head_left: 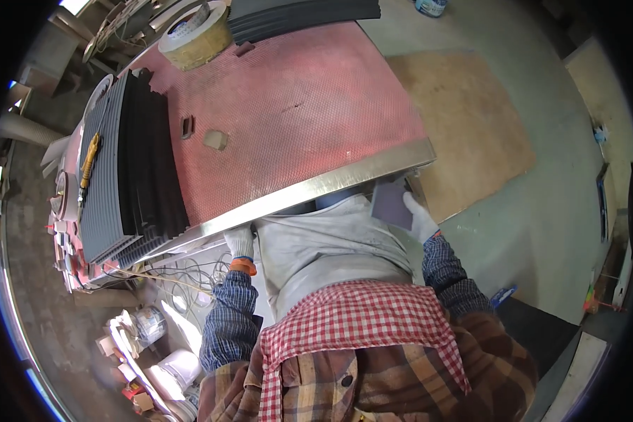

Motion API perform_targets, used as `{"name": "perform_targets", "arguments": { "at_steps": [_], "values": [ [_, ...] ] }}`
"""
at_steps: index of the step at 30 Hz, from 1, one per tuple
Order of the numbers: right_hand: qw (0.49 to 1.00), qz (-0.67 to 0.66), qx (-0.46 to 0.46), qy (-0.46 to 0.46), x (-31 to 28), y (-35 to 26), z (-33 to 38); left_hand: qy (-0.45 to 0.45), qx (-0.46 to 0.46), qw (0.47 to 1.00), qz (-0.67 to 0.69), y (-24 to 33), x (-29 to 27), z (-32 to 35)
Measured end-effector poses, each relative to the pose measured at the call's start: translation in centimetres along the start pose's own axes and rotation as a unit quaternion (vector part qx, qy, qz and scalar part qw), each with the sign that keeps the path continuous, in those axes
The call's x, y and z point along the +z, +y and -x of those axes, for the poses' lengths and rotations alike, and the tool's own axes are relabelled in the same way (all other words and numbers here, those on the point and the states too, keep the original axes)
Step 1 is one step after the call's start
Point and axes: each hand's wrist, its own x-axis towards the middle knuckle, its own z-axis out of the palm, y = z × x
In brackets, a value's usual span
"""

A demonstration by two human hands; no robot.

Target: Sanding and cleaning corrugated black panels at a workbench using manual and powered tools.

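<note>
My right hand (420,219), in a white glove, grips a flat purple-grey sheet (392,205) by its right side, just below the table's near right corner. The sheet looks like sandpaper, though its surface is too small to be sure. My left hand (240,243), also gloved, with an orange cuff, is down at the metal-edged front of the table, left of my lap. Its fingers are hidden at that edge. Before me stands the table (295,105) with a red textured top.
Stacked dark ribbed strips (144,155) cover the table's left side, with a yellow-handled tool (89,162) on them. Tape rolls (197,46), more dark strips (302,17) and small blocks (216,139) lie farther back. Cables (183,281) hang at lower left; a brown board (464,126) lies right.
</note>
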Motion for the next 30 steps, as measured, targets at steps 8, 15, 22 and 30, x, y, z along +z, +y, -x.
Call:
{"name": "perform_targets", "arguments": {
  "at_steps": [8, 15, 22, 30],
  "values": [
    [0.969, 0.191, 0.150, 0.034, -1.1, 0.9, -2.7, -0.097, -0.150, 0.950, 0.257, -1.5, 6.1, 4.0],
    [0.567, 0.822, -0.022, 0.055, -4.3, 0.5, -2.6, -0.184, -0.116, 0.957, 0.192, -0.3, 8.1, -7.0],
    [0.559, 0.794, -0.117, 0.209, -8.7, 4.6, -7.7, -0.171, -0.014, 0.979, 0.107, 2.4, 8.0, -6.5],
    [0.842, 0.394, -0.148, 0.336, -3.0, 1.7, -7.6, -0.091, 0.023, 0.994, -0.049, 2.1, 3.3, 1.2]
  ]
}}
